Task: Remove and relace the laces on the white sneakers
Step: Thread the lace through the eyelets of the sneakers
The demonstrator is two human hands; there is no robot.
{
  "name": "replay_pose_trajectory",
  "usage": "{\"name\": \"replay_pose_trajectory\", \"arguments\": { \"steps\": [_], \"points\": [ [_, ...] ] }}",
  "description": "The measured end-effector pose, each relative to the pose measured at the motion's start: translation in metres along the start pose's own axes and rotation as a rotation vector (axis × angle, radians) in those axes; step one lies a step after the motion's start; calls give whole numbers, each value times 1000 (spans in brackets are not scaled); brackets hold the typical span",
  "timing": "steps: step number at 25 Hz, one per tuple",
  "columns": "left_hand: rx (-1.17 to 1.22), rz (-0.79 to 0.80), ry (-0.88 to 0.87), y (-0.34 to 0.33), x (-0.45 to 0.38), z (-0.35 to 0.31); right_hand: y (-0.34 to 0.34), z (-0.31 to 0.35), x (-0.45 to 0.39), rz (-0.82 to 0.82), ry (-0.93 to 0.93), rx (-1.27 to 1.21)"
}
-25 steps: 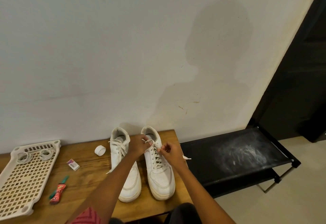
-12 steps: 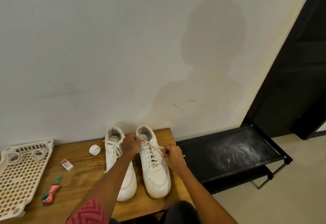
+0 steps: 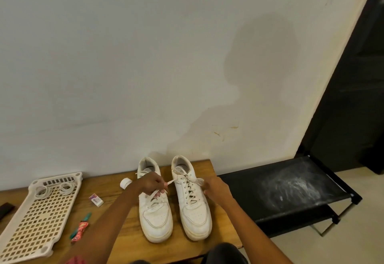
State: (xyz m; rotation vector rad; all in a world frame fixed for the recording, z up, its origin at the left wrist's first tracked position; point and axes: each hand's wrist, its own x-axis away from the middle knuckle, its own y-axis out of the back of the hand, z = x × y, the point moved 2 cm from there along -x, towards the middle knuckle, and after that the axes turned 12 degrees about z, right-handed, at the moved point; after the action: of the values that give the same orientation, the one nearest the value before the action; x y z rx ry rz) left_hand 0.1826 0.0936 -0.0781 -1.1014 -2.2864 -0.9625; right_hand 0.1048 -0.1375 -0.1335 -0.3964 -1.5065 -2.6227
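Head view, desk: a brown wooden desk (image 3: 124,241) is standing against a pale wall (image 3: 145,56), and it is carrying all the small things
Head view, sneakers: two white sneakers are sitting side by side on the desk, with their toes pointing at the person and their heels by the wall
Head view, right sneaker (image 3: 192,199): its lace (image 3: 188,182) is crossing up through the holes, and both loose ends are being pulled out to the sides
Head view, left sneaker (image 3: 154,214): it is sitting just beside the right one, and its own lace is looking loose
Head view, left hand (image 3: 150,183): it is hovering over the top of the left sneaker, and its grip is pinching one end of the right sneaker's lace
Head view, right hand (image 3: 216,188): it is sitting just to the right of the right sneaker, and its grip is pinching the other end of the same lace
Head view, basket tray (image 3: 31,218): a cream tray full of holes is lying at the left of the desk, with two small white rings in its far corner
Head view, small things: a white tape roll (image 3: 125,183), a little white box (image 3: 96,199) and a red and green packet (image 3: 81,229) are lying between the tray and the sneakers
Head view, black rack (image 3: 280,193): a low dark rack with dusty white marks is standing on the floor to the right of the desk
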Motion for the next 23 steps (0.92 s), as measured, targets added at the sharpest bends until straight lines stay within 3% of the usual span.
{"name": "replay_pose_trajectory", "arguments": {
  "steps": [5, 9, 12, 16, 19, 23],
  "points": [
    [-85, -18, 4, 5, 16, -13, 12, 9, -6, -81, -3, 61],
    [295, -133, -199, 0, 17, -26, 16, 15, -4, -22, 55, 107],
    [553, -146, -331, -15, 9, -28, 17, 9, 0, -15, 120, -71],
    [664, -234, -367, -43, -11, -30, 27, 7, 9, 138, 164, -602],
    [771, -280, -398, -48, -19, -35, 37, 10, 12, 331, 152, -600],
    [696, -307, -334, -43, -27, -25, 38, 9, 9, 356, 136, -594]
  ]
}}
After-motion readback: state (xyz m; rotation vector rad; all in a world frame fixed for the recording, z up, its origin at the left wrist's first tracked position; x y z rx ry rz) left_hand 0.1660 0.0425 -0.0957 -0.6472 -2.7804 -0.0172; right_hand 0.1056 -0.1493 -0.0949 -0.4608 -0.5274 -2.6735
